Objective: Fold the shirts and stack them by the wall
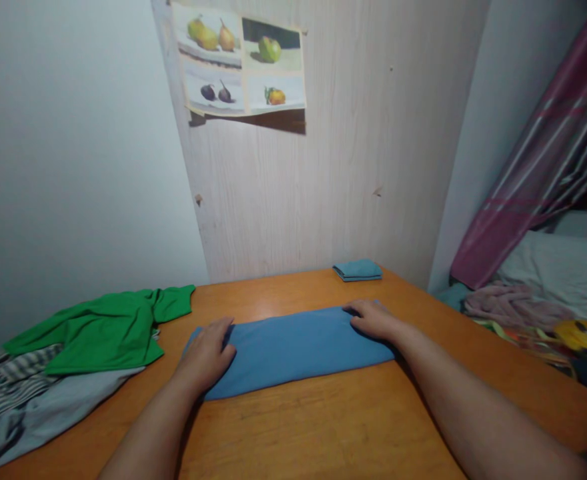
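Observation:
A blue cloth [293,350], folded into a long flat strip, lies across the wooden table in front of me. On its left end rests my left hand [207,355], palm down, with the fingers stretched forward and the thumb apart. My right hand [373,320] lies on the far right corner of the strip, its fingers extended and pointing left. Both hands press on the fabric rather than grip it, as far as I can see. The undersides of the fingers are hidden.
At the left, a green shirt [108,327] lies on a heap of striped and grey clothes [48,417]. A small folded teal cloth [358,269] sits at the table's far right corner. Beyond the right edge are a pink curtain [513,187] and a bed with a crumpled blanket [516,307].

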`<state>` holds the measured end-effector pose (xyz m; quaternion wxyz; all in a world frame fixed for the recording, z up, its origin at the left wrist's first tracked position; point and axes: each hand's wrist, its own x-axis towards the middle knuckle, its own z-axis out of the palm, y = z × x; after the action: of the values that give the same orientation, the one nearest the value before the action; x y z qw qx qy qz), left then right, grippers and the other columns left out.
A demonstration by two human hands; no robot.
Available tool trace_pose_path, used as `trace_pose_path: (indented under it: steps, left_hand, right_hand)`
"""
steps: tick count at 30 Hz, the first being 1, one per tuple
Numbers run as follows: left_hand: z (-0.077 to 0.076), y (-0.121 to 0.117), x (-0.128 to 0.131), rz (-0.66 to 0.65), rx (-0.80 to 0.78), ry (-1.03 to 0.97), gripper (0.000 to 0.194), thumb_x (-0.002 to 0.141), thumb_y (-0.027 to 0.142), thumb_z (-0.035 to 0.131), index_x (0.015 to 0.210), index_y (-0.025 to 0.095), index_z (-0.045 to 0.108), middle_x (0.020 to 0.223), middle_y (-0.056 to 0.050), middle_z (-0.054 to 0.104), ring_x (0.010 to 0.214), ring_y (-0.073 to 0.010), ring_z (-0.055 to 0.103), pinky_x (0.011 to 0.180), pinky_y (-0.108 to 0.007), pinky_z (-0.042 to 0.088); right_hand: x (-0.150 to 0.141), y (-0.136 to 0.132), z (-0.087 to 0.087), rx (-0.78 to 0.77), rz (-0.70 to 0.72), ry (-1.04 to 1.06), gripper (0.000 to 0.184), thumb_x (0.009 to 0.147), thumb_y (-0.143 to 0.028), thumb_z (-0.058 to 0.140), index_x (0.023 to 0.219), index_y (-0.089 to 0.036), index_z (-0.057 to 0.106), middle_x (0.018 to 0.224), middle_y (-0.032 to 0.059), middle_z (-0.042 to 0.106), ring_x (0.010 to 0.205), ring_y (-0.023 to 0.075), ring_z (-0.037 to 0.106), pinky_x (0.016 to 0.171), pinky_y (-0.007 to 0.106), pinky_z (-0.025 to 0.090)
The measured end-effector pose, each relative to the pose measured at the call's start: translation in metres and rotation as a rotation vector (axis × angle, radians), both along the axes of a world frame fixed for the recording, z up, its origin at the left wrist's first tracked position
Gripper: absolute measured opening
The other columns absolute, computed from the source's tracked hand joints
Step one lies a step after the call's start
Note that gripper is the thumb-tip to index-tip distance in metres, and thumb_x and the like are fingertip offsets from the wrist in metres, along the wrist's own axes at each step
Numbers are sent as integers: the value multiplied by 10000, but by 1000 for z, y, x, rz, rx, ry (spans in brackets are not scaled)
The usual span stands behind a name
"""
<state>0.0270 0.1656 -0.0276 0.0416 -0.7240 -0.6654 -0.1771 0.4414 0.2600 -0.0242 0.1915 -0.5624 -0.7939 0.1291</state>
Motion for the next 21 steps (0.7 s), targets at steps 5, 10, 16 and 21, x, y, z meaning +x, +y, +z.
trace_pose_path:
  steps: [5,10,16,21]
  left_hand:
    - [0,4,0,39,-83,21,613,843,317,448,1433,151,485,1487,-121,511,1367,-291,460,1156,-448,297]
    - [5,4,4,115,-109,66,587,839,343,444,1403,199,525,1427,-108,573,1293,-337,515,1060,-544,369]
    - [8,3,6,136,-124,69,562,837,373,449,1373,237,546,1416,-95,579,1287,-350,507,1040,-581,357]
    - [7,2,5,125,-102,54,567,832,358,462,1378,225,537,1417,-101,575,1296,-337,501,1051,-548,357]
  right_hand:
    - [-1,1,3,43,2,-151,464,760,-215,609,1216,-233,688,1246,96,670,1197,298,556,1034,409,367]
    - [-3,3,5,73,6,-265,474,784,-254,572,1250,-229,654,1215,114,662,1144,305,575,938,405,398]
    - [-6,3,6,90,-11,-314,276,789,-258,546,1027,-214,678,1072,101,690,1025,295,599,833,384,398]
    - [-9,-5,10,171,15,-306,158,783,-238,543,909,-217,635,976,81,682,957,264,587,838,367,385]
